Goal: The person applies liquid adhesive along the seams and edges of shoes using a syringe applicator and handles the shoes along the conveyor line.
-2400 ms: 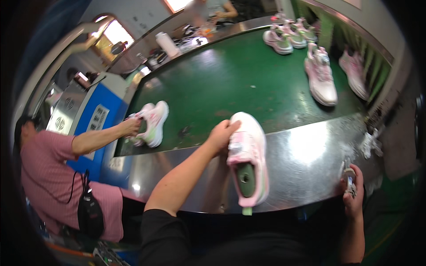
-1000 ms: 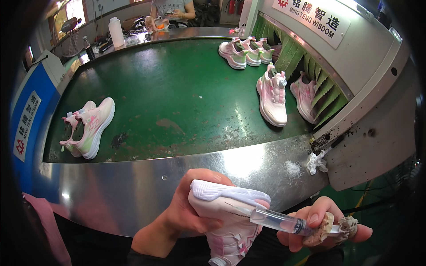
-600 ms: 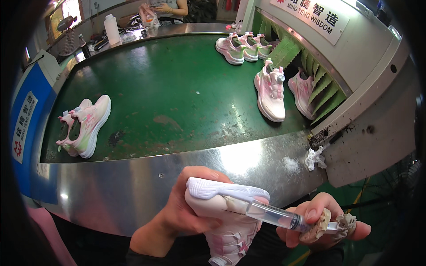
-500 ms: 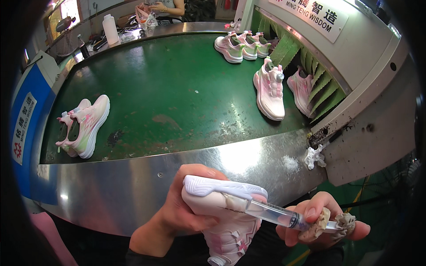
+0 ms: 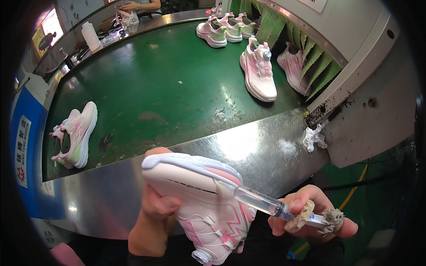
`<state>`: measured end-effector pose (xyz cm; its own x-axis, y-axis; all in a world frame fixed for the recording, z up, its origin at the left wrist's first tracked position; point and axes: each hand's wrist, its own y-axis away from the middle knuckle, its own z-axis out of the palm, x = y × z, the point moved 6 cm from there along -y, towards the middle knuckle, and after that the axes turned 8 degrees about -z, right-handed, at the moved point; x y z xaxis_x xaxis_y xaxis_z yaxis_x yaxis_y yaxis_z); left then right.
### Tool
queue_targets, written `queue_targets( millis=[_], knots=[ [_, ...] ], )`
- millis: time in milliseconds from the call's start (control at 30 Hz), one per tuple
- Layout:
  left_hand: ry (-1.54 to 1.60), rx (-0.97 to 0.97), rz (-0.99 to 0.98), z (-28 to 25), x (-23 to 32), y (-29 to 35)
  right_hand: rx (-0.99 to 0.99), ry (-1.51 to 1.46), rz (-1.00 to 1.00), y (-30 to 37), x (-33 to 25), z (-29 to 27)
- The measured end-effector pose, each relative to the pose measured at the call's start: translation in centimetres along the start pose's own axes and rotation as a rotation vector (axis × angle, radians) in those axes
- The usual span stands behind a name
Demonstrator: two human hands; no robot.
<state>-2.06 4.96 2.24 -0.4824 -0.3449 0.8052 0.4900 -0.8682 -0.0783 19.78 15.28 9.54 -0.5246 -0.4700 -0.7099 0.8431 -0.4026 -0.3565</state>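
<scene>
My left hand (image 5: 156,205) grips a white and pink sneaker (image 5: 202,204) from below, sole side turned up toward me. In my right hand (image 5: 310,217) is a clear syringe (image 5: 266,205) crusted with dried glue at the plunger end. Its tip touches the edge of the sneaker's sole near the middle. Both hands are close to my body, in front of the steel table edge (image 5: 248,150).
A green conveyor belt (image 5: 168,88) carries a pair of pink sneakers (image 5: 75,135) at left and more sneakers (image 5: 258,73) at the right, by a green-fringed tunnel opening (image 5: 310,71). A crumpled rag (image 5: 313,138) lies on the steel. Another person's hands (image 5: 133,6) work at the far end.
The sneaker came off the steel table into my left hand, sole up. The syringe in my right hand was brought to the sole's edge. My view has tilted closer to the hands.
</scene>
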Motion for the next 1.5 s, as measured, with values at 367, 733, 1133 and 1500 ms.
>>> queue_targets(
  millis=[367, 733, 1133, 1500],
  knots=[
    [0.1, 0.023, -0.296, 3.6, -1.3, -0.9, 0.057, -0.066, -0.018, 2.1, 1.5, -2.4],
    [0.144, 0.131, -0.156, -6.3, -2.3, -0.4, 0.115, -0.047, 0.066, 4.9, 2.7, -3.5],
    [0.15, 0.151, -0.168, -7.6, -2.2, -1.2, 0.168, -0.026, 0.161, 8.3, 2.6, -3.3],
    [0.228, 0.155, -0.228, -6.3, -3.3, -2.8, 0.219, -0.011, 0.117, 11.5, 2.8, -4.9]
  ],
)
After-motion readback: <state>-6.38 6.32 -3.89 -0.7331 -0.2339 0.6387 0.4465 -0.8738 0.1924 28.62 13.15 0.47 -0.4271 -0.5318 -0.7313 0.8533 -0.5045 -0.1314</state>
